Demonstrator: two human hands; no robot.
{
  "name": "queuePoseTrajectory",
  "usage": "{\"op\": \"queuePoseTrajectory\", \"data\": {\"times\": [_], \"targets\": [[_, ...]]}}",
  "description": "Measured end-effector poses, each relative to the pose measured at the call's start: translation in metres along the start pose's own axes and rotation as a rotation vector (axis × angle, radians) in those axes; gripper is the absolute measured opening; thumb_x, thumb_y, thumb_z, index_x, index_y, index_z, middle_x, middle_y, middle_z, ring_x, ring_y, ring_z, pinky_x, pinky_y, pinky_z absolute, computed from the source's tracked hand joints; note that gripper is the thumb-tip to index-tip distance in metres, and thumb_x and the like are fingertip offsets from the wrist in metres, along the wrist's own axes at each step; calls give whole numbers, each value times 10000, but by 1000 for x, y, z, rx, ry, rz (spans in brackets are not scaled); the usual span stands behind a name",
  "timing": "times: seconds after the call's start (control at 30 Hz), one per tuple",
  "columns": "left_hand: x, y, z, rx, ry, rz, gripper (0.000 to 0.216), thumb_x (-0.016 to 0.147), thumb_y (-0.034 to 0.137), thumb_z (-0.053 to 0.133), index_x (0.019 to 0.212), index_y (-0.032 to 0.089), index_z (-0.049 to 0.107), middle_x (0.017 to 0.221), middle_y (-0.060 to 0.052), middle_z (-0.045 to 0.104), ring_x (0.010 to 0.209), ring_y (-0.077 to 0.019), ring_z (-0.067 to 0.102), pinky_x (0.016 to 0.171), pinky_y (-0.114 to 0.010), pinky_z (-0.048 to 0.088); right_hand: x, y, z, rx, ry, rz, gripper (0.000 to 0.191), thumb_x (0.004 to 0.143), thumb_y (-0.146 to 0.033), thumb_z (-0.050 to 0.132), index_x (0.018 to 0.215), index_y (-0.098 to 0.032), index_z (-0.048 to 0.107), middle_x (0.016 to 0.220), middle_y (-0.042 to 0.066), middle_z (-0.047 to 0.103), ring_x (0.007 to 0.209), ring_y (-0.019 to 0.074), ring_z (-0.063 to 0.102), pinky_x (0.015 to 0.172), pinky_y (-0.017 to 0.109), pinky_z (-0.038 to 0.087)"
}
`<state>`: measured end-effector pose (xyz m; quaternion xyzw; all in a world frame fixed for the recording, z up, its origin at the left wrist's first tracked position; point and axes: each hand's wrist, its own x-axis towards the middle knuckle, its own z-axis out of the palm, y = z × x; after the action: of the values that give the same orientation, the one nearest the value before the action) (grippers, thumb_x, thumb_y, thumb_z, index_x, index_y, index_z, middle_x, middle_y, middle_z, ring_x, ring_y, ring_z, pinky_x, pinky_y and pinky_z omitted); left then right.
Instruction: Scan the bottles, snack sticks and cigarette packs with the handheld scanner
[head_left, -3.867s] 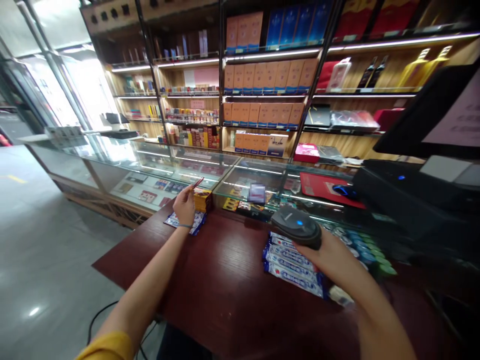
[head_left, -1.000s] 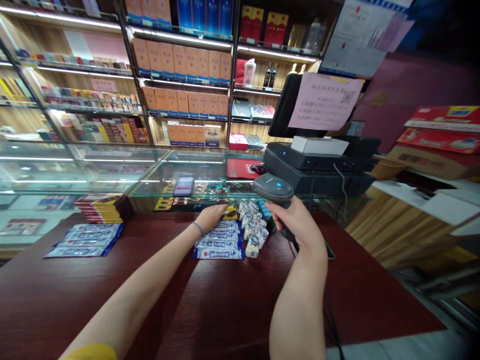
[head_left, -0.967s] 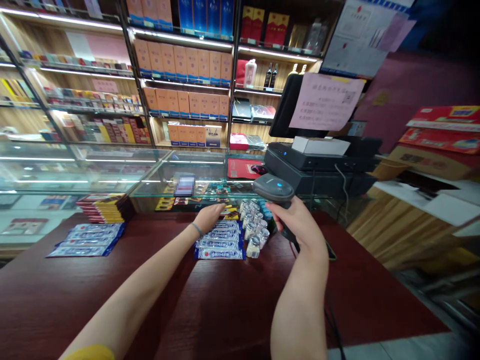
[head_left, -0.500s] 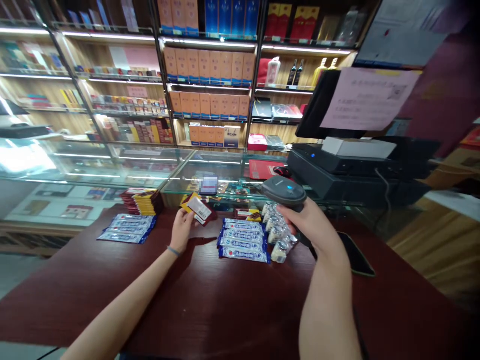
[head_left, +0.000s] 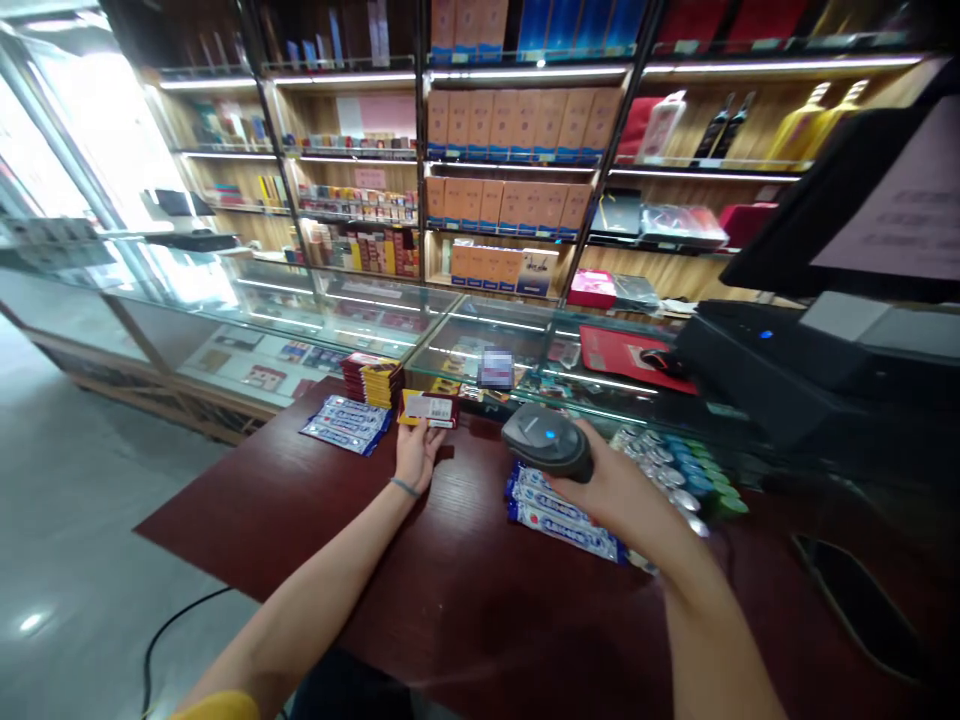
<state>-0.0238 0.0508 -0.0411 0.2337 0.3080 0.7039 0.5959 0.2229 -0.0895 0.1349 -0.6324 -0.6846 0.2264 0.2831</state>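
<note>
My left hand (head_left: 415,458) grips a flat yellow and dark red packet (head_left: 429,408) by its lower edge, its barcode label facing up. My right hand (head_left: 611,485) is wrapped round a black barcode scanner (head_left: 546,442) with a small blue light on top; its head points toward the packet, apart from it. Just behind and left of the packet stands a stack of similar packets (head_left: 373,380). Blue-and-white wrapped bars (head_left: 346,423) lie in a row at the left. More such bars (head_left: 559,520) lie under the scanner, partly hidden by my right hand.
Small clear-wrapped jars and green-topped items (head_left: 716,475) stand right of my right hand. A dark flat phone-like object (head_left: 862,600) lies on the dark red table (head_left: 480,620). Beyond are a glass counter (head_left: 420,325), a red mat (head_left: 622,358), a monitor (head_left: 825,210) and stocked shelves.
The view has swung left. The packet in my left hand has turned level and is closer to the stack. The scanner in my right hand has come nearer the packet.
</note>
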Motion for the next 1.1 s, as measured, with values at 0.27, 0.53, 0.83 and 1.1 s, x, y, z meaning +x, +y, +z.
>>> {"op": "queuePoseTrajectory", "data": {"times": [0.27, 0.53, 0.83, 1.1], "targets": [[2, 2, -1, 3, 7, -4, 311, 910, 253, 682, 1178, 267, 525, 1206, -56, 705, 1024, -164, 717, 1017, -456, 545, 0, -15, 14, -181, -126, 44, 502, 763, -301, 711, 1253, -286, 607, 982, 62, 778, 994, 330, 722, 757, 340, 492], [-3, 6, 7, -5, -51, 34, 348, 930, 264, 656, 1255, 308, 542, 1277, -74, 680, 1159, -210, 682, 1065, -487, 523, -1, -14, 13, -172, -60, -2, 432, 722, -256, 746, 1149, -294, 697, 942, 48, 788, 951, 321, 732, 718, 320, 488], [3, 2, -1, 17, 23, 5, 322, 899, 259, 689, 1177, 266, 526, 1191, -55, 709, 997, -161, 719, 982, -438, 561, -3, -12, 11, -127, -6, -25, 485, 687, -251, 776, 1158, -310, 677, 883, 24, 778, 851, 288, 730, 672, 292, 462], [8, 2, -2, 249, 80, 223, 320, 824, 375, 736, 1048, 216, 573, 1001, -35, 721, 846, -173, 712, 770, -326, 595, -2, -7, 7, -100, -17, 4, 461, 736, -319, 715, 1193, -293, 654, 972, 42, 775, 935, 307, 719, 711, 324, 481]]}}
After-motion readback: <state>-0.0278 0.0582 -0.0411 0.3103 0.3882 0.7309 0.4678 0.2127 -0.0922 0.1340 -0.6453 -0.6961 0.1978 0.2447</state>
